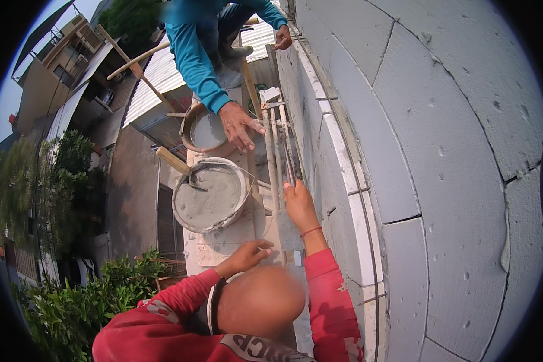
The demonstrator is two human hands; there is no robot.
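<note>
My right hand (pixel 300 208), at the end of a red sleeve and with a thin band at the wrist, is closed around a thin dark bar (pixel 291 172) beside the block wall. What kind of tool this bar is does not show clearly. My left hand (pixel 250 256) holds nothing, its fingers loosely stretched out over the boards. Beyond it stands a bucket of wet grey mortar (pixel 211 199). A wooden-handled tool (pixel 174 160) is stuck in that mortar, its lower end hidden. Farther off is a second bucket (pixel 190 136) of grey mix.
A co-worker's hand (pixel 240 125) in a teal sleeve reaches above the buckets; their other hand (pixel 282 37) is by the wall. On the right rises the grey block wall (pixel 398 151). Scaffold poles (pixel 271 157) run alongside it. At left the platform drops off to a street.
</note>
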